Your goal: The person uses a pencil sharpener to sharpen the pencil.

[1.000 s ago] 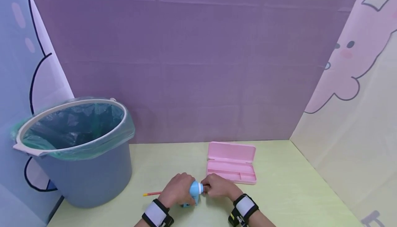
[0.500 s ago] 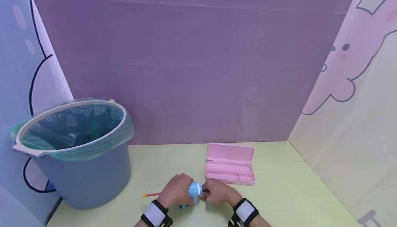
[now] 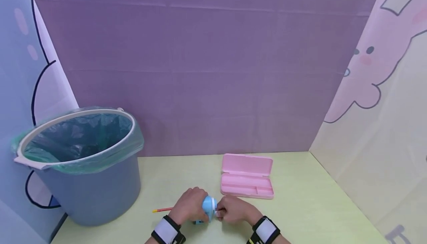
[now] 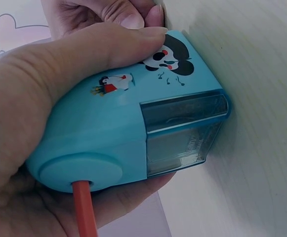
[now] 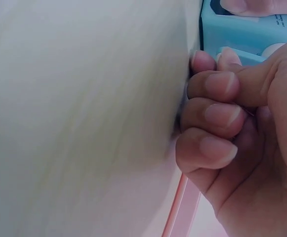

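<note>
Blue plastic sharpener, held two-handed

From where I stand, it's on the person's side of the open pencil case, slightly left. The left hand wraps its body; the right hand, fingers curled, seems to pinch the crank at its hidden end. The casing looks light, stiff, fairly slick, best gripped round its smooth sides, off the likely brittle see-through drawer. The thin pencil, jutting away from the case, could snap.
</note>
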The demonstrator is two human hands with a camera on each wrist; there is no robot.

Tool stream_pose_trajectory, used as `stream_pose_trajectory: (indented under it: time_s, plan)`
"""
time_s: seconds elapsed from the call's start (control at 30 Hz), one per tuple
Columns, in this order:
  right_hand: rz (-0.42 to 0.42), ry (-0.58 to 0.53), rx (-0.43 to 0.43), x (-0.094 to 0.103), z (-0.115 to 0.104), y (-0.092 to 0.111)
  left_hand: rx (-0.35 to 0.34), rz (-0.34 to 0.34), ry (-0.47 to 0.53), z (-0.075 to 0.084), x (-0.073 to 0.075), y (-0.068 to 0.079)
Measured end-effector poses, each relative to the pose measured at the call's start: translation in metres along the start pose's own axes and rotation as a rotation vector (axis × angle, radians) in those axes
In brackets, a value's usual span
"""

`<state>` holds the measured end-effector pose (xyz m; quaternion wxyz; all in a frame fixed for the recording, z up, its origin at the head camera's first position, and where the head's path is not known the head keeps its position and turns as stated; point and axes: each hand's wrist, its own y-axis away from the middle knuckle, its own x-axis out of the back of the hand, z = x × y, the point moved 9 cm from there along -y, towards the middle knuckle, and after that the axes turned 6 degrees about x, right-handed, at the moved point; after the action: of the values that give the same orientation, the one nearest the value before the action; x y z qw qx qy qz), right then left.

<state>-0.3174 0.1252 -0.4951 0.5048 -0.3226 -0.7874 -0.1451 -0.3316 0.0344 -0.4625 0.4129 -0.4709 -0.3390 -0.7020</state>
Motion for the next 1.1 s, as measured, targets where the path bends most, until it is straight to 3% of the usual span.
stream_pose_trajectory:
  time_s: [0.33, 0.5, 0.73, 1.1]
  plan:
    - [-0.052, -0.031, 0.002, -0.003, -0.003, 0.003, 0.021, -0.002, 0.028, -0.002, -0.001, 0.000]
    - [-0.051, -0.063, 0.026, -0.002, -0.008, 0.005, 0.005, 0.022, 0.018, -0.001, 0.002, 0.000]
    - [-0.030, -0.044, 0.096, -0.003, -0.012, 0.010, 0.028, 0.004, 0.025, -0.002, -0.002, -0.001]
    - [-0.033, -0.190, 0.136, 0.000, -0.017, 0.017, 0.042, 0.003, 0.015, -0.001, 0.000, 0.000]
